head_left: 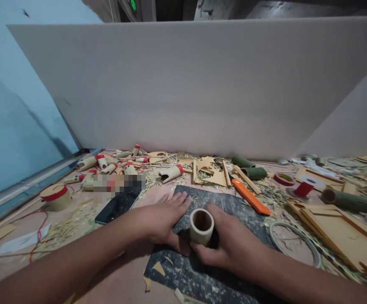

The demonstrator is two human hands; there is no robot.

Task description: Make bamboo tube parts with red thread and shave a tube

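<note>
My right hand (216,240) is closed around a short pale bamboo tube (201,234), whose hollow end faces up. The tube stands roughly upright over a dark, scuffed cutting mat (208,283). Flat on the mat's left edge lies my left hand (172,217), fingers spread, its thumb close to the tube's base. An orange utility knife (249,196) rests across the mat's far right corner. Small tan scraps (159,268) are scattered on the near part of the mat.
Left of the mat are a dark phone (120,204) and a bamboo piece with a red rim (55,197). Green bamboo tubes (349,200), a red ribbon spool (304,188), a ring (295,242) and tan frames (344,232) lie right. A white panel (186,84) stands behind.
</note>
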